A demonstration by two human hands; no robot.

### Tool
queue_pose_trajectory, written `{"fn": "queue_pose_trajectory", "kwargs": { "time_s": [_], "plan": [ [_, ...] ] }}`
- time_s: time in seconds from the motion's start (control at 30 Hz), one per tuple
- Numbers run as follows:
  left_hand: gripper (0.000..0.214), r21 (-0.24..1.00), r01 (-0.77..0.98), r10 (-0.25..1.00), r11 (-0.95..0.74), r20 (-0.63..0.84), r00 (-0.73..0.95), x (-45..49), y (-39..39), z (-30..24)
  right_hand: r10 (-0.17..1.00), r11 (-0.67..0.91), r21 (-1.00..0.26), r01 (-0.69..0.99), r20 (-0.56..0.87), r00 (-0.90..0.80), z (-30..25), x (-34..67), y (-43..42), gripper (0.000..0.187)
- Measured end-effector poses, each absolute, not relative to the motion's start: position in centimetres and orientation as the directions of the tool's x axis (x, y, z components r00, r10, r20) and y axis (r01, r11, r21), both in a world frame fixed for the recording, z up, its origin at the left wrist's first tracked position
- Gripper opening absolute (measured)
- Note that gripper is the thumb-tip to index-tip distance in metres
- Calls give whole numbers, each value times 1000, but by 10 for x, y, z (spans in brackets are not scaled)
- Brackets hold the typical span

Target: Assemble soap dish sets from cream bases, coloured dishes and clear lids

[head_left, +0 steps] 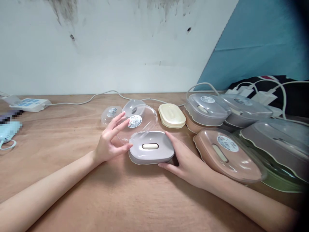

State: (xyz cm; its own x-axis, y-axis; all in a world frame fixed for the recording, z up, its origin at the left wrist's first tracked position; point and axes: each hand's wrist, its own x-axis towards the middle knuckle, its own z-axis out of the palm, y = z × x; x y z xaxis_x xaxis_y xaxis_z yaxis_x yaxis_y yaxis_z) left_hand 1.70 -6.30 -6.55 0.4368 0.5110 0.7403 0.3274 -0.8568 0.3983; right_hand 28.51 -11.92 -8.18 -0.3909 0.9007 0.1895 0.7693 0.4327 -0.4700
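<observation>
My right hand grips the grey box between thumb and fingers. Left hand splayed loose, clear lid beside its fingertips; contact, I can't tell.

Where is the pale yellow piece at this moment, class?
In the head view, the pale yellow piece lies slightly right of centre on the wooden table, beyond the grey box and just left of the stacked boxes.
</observation>
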Motion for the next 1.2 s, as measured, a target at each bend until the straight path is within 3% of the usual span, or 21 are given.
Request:
{"fn": "queue_pose_trajectory", "kwargs": {
  "time_s": [0.3,0.43,0.53,0.73,1.03,1.2],
  "plan": [
    [62,438,260,508,-861,709,489,17,-61,-65,906,421,-495,760,197,-374,-81,284,-120,87],
    [65,487,158,443,-859,554,705,17,-59,-69,905,423,-540,727,218,-365,-81,283,-121,101],
    [66,533,148,428,-833,452,782,18,-59,-72,901,432,-548,716,225,-371,-82,284,-121,101],
    [65,530,141,427,-836,467,774,22,-63,-71,907,418,-536,734,207,-366,-81,284,-119,100],
    [69,421,325,494,-847,396,774,33,-75,-62,898,437,-534,724,214,-384,-80,284,-119,94],
    [68,522,313,537,-793,358,764,35,-76,-59,914,398,-549,735,175,-365,-79,284,-119,93]
  ]
}}
